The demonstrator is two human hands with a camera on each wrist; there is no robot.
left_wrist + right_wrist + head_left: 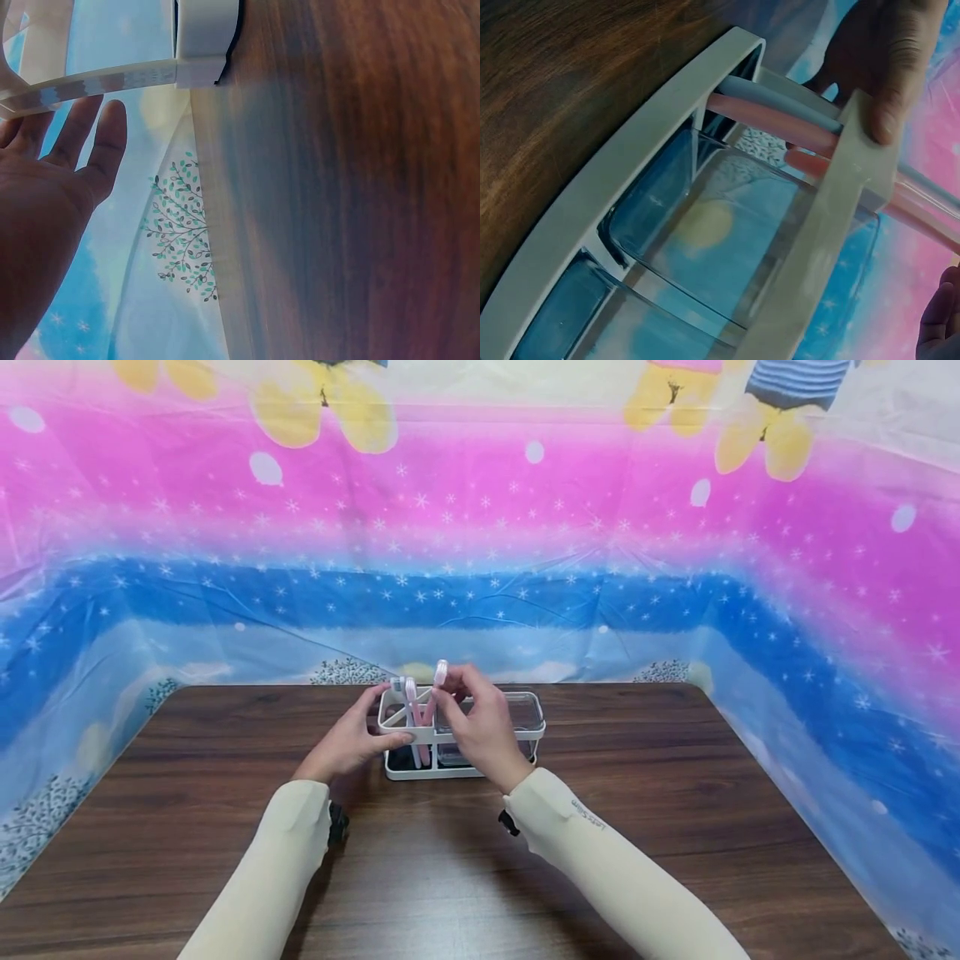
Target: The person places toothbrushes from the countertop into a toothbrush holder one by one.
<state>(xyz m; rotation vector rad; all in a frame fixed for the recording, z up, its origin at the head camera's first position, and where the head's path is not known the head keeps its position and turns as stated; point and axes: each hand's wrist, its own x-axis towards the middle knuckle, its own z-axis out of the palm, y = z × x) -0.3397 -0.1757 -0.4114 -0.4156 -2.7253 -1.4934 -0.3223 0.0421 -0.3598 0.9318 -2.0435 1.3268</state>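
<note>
My left hand (pixel 347 745) steadies the left end of the white rack (pixel 525 727), thumb over its near rim and fingers on the outer wall; in the left wrist view those fingers (pixel 90 150) lie fairly straight against the rim, so this is a brace, not a closed grip. My right hand (pixel 480 727) is above the rack's middle, its fingertips pinching the upper part of a pink toothbrush (pixel 438 681) whose lower end sits in the left compartment. A second toothbrush (pixel 408 710) with a grey head leans beside it in the same section. A clear tub (pixel 705 247) fills the rack's right section. The rack stands on the brown table (pixel 675 827), near the far edge, in front of the patterned sheet (pixel 675 568). Risks, as I judge them: the two handles lie close together, so pulling one at an angle may drag or tip the other. The rack looks light; if my left hand eases off, a sideways pull could slide or tilt it. The pinch sits high on a slim handle, so the brush may swivel and catch the divider.
</note>
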